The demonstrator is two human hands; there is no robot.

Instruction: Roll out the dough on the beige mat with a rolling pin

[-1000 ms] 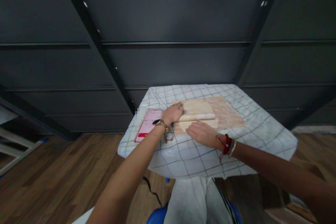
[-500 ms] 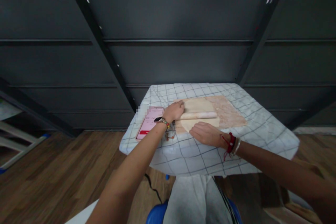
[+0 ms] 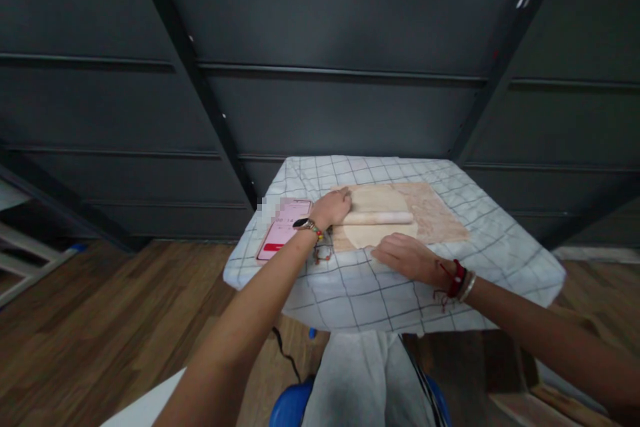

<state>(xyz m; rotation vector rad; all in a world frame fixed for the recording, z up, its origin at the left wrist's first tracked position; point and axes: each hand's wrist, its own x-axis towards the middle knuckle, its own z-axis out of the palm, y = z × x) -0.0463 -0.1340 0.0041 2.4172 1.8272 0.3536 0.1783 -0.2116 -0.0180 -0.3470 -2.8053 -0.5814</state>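
A pale rolling pin (image 3: 383, 218) lies across a flat round of dough (image 3: 376, 235) on a wooden board (image 3: 440, 217). My left hand (image 3: 333, 208) rests on the pin's left end, fingers curled over it. My right hand (image 3: 407, 257) lies flat and open on the checked cloth just in front of the dough's near edge, apart from the pin. Red and silver bracelets circle my right wrist.
A small table under a white checked cloth (image 3: 470, 260) carries the board. A pink phone (image 3: 283, 229) lies left of the board, with a beaded bracelet (image 3: 323, 253) beside it. Dark panelled wall behind, wood floor around, a blue stool (image 3: 293, 407) below.
My right hand has slid back toward me and to the right, off the dough's near edge onto the cloth. My left hand and the pin stay nearly still.
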